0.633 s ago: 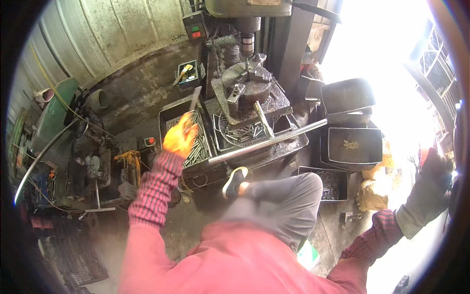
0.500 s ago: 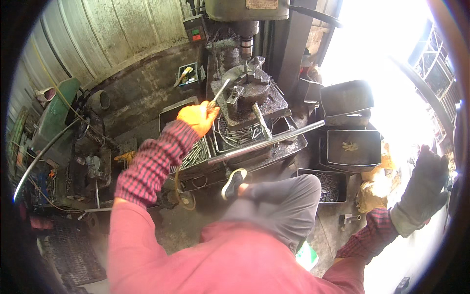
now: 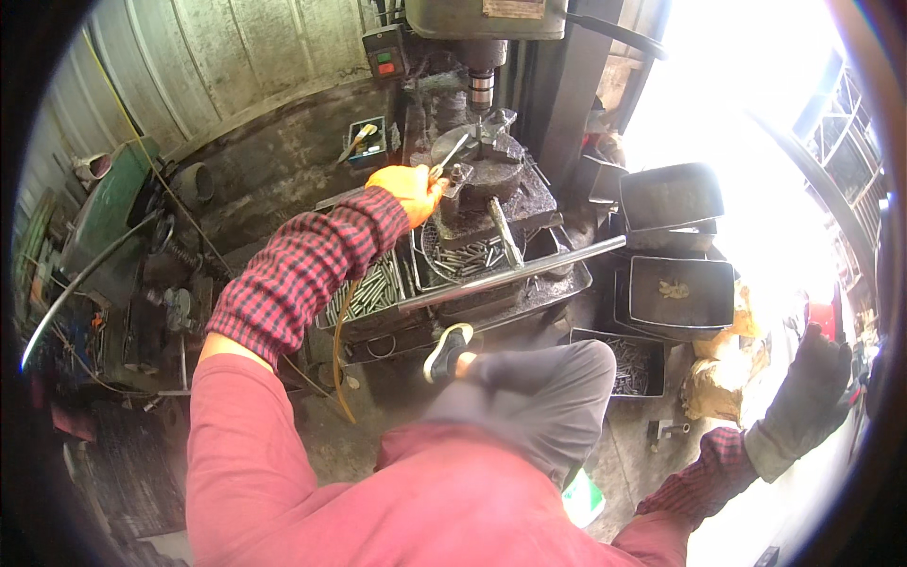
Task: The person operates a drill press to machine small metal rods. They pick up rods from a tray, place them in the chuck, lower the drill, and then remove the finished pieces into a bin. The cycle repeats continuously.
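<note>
Head view: I am seeing the orange-gloved left hand (image 3: 408, 189) gripping a thin metal rod (image 3: 451, 153) at the round grey drill-press vise (image 3: 480, 170); seating it looks next; grey-gloved right hand (image 3: 805, 397) hanging open, empty.

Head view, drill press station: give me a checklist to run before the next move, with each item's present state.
1. Left hand in an orange glove at the vise on the drill press table: ok.
2. Left grip on the thin metal rod: cannot tell, the fingers are blurred.
3. Drill chuck above the vise, apart from the glove: ok.
4. Right hand in a grey glove, far off to the right, away from the spindle: ok.
5. What the right hand holds: cannot tell, glare.
6. Long steel bar lying across the tray of small rods, near the raised knee: not ok.
</note>
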Motion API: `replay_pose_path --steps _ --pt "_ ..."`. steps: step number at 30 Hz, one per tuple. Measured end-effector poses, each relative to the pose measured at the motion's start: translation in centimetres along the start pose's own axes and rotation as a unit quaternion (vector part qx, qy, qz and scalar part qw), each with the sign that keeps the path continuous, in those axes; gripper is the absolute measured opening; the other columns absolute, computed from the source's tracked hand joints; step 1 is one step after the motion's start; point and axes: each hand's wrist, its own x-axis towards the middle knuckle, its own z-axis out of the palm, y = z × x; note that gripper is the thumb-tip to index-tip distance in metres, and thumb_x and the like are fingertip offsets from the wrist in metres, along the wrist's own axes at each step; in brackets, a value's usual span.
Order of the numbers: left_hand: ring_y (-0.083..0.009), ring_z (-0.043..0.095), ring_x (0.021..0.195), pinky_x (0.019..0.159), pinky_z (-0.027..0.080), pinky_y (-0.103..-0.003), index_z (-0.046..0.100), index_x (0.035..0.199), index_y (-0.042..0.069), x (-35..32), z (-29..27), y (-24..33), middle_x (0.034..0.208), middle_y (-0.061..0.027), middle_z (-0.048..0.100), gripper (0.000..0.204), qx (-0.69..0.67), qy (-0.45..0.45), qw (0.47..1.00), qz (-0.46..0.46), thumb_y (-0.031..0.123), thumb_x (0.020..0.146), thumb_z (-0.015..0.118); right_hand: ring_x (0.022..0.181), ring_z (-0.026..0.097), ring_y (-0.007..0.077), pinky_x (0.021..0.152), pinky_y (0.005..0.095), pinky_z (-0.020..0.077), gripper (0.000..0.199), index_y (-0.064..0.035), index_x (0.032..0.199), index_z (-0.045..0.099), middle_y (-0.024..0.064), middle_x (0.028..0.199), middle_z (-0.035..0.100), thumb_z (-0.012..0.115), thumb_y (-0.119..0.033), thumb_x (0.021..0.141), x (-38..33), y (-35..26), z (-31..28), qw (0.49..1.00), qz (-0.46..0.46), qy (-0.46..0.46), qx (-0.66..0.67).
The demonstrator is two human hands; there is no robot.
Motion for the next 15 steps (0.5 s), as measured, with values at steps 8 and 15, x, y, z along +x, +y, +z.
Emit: replay_pose_path --steps 8,15 --pt "-0.0421 0.065 0.117 0.101 0.051 -0.049 0.052 0.149 0.017 -11.9 17.1 -19.0 0.129 -0.0204 0.067 0.061 -0.129 0.126 0.937 -0.3 0.056 0.101 0.05 0.142 0.042 0.0451 0.129 0.0584 0.0161 0.071 0.0107 0.146 0.048 0.0313 0.144 0.052 0.06 -0.041 0.099 -1.2 2.1 -6.3 0.959 0.2 -0.199 -0.016" --pt "-0.0429 0.05 0.138 0.112 0.042 -0.052 0.042 0.156 0.017 -25.6 29.1 -21.3 0.155 -0.022 0.048 0.081 -0.163 -0.031 0.864 -0.476 0.065 0.092 0.058 0.124 0.058 0.0353 0.116 0.0503 0.0402 0.051 0.0053 0.138 0.055 0.0222 0.129 0.063 0.056 -0.033 0.105 -1.3 7.4 -8.1 0.927 0.104 -0.099 -0.347"
